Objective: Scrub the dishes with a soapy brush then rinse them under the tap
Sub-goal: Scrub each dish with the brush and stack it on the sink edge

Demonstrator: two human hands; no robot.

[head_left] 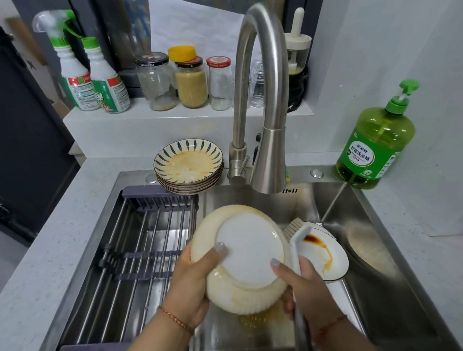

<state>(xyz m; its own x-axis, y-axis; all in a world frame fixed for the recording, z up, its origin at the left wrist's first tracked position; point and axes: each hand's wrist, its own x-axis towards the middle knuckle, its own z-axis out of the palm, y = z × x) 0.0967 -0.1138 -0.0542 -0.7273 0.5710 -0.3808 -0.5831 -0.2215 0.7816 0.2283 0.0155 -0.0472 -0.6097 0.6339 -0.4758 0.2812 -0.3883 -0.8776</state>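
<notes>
Over the steel sink (382, 281) I hold a cream plate (246, 256) with its white underside facing me and orange stains on its rim. My left hand (192, 285) grips its left edge, thumb on the base. My right hand (304, 287) grips the white handle of a dish brush (297, 234), its thumb also touching the plate's right side; the bristles point up beside the rim. A white plate with brown sauce streaks (326, 253) lies in the sink behind the brush. The tap (267, 150) stands above, and no water runs from it.
A stack of several dirty striped plates (188, 164) sits at the sink's back-left rim. A drying rack (143, 251) fills the sink's left half. Green dish-soap bottle (375, 141) stands at the back right; jars (190, 82) and spray bottles (94, 78) line the ledge.
</notes>
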